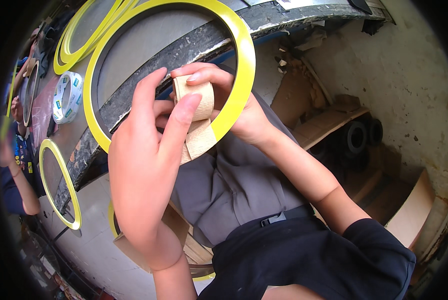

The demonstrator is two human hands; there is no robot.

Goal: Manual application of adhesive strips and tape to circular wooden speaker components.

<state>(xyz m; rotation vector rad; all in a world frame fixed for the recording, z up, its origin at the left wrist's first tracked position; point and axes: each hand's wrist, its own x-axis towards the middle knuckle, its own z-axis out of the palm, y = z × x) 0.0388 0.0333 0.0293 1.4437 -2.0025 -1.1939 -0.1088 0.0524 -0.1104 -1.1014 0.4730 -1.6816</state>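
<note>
A large flat yellow ring (pixel 245 55) stands tilted in front of me. Tan paper tape (pixel 200 137) covers a short stretch of its lower edge. From there the tape runs up to a small curled tan roll (pixel 194 90) inside the ring's opening. My left hand (pixel 144 145) is closed around the roll's near side, its thumb pressed against the tape. My right hand (pixel 246 117) reaches from behind the ring, its fingertips bent over the roll's top. The left fingers are partly hidden behind the roll.
A white printed tape roll (pixel 68 97) and more yellow rings (pixel 64 52) lie on the worktable at left. Another yellow ring (pixel 45 175) leans by its edge. A co-worker's arm (pixel 26 192) shows at far left. Black rings (pixel 356 136) and a cardboard box (pixel 409 210) are at right.
</note>
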